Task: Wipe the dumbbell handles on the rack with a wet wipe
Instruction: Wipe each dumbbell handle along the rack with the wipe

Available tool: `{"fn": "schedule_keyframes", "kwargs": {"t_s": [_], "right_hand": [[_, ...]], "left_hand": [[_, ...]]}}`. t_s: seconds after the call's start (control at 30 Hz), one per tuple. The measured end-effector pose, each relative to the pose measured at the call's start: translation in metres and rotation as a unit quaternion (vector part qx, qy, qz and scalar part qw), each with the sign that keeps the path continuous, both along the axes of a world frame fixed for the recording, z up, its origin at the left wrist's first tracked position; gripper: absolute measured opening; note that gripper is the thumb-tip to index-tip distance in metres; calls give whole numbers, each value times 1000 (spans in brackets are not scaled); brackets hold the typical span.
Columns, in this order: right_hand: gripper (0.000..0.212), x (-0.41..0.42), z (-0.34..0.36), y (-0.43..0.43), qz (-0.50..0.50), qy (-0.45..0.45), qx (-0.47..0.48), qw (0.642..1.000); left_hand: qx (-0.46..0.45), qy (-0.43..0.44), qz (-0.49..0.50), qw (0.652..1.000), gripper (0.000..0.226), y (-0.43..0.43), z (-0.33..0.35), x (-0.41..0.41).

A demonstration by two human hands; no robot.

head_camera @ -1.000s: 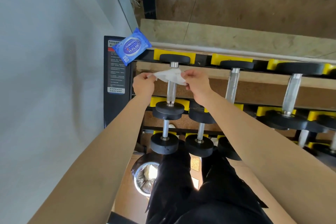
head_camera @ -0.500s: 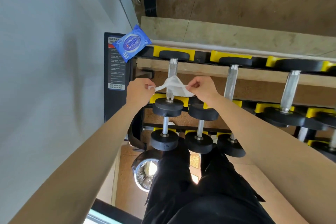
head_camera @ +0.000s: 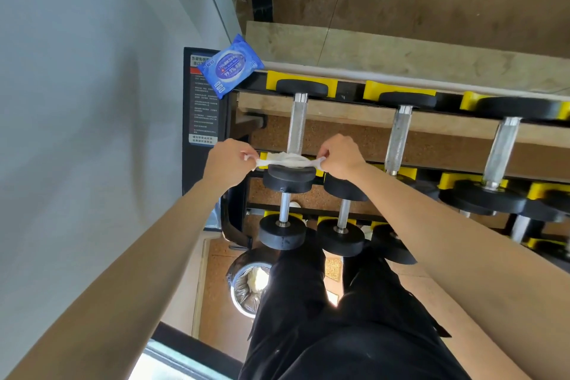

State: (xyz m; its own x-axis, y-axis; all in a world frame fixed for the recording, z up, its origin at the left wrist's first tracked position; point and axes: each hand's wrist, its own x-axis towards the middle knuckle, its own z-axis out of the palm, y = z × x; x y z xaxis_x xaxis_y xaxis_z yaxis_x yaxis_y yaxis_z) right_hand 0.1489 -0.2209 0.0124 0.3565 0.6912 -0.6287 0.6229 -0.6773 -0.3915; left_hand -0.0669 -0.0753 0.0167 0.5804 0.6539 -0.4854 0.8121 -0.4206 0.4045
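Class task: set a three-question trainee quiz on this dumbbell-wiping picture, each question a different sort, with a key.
1. True or false: both the left hand and right hand pinch the wet wipe.
2. The wipe crosses the leftmost top dumbbell handle at its: A) near end B) middle C) far end.
3. Fill in: the blue wipe pack lies at the rack's ____ end.
Key: 1 true; 2 A; 3 left.

Both bare arms reach forward, hands level and near each other.
The left hand (head_camera: 229, 163) and right hand (head_camera: 340, 157) are curled, each pinching one end of a wet wipe (head_camera: 288, 160) stretched taut between them.
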Motion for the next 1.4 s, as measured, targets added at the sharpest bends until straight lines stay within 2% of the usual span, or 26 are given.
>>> {"fn": "schedule_keyframes", "kwargs": {"t_s": [0.13,0.2,0.3,0.37,0.47,0.53,0.63,0.7,0.83,0.9,0.97,1.03,1.07,1.17,1.2,1.27,1.33,1.4], "right_hand": [[18,-11,11,11,23,51,36,998],[20,-2,12,10,12,28,24,999],[21,18,8,3,-73,-26,21,997],[19,18,9,5,-87,-29,36,995],[18,10,13,15,-58,28,59,996],[18,14,12,19,-105,33,72,991],[20,31,3,17,-256,-7,93,962],[20,32,1,18,-288,-6,98,952],[15,19,7,34,-272,115,133,946],[9,24,7,41,-334,110,168,921],[8,36,5,44,-449,71,179,873],[14,40,2,45,-539,86,171,820],[16,36,3,47,-545,113,164,814],[11,18,7,58,-478,209,149,840],[10,16,8,60,-467,221,152,842],[13,23,5,63,-497,196,155,831],[20,34,-1,59,-539,139,132,820],[20,36,-7,54,-555,102,122,817]], "left_hand": [[37,41,54,997,22,9,-10,-16],[21,21,27,999,23,8,-9,-10],[2,-29,-11,1000,22,2,-4,12],[12,-49,42,998,21,4,-4,22],[8,-36,157,987,18,18,-13,22],[-5,-30,147,989,18,22,-16,25],[-44,-61,79,994,16,16,-13,42],[-41,-78,115,989,14,19,-12,51],[-73,-128,349,926,10,36,-20,57],[-125,-157,350,915,15,33,-18,69],[-186,-179,290,921,12,26,-10,85],[-188,-188,293,918,9,26,-6,97],[-178,-191,339,904,13,30,-8,101],[-175,-203,513,815,18,40,-10,102],[-175,-197,536,802,19,41,-13,101],[-215,-186,496,820,18,35,-14,103],[-289,-187,411,844,14,26,-7,107],[-305,-184,374,857,12,23,-7,107]]}}
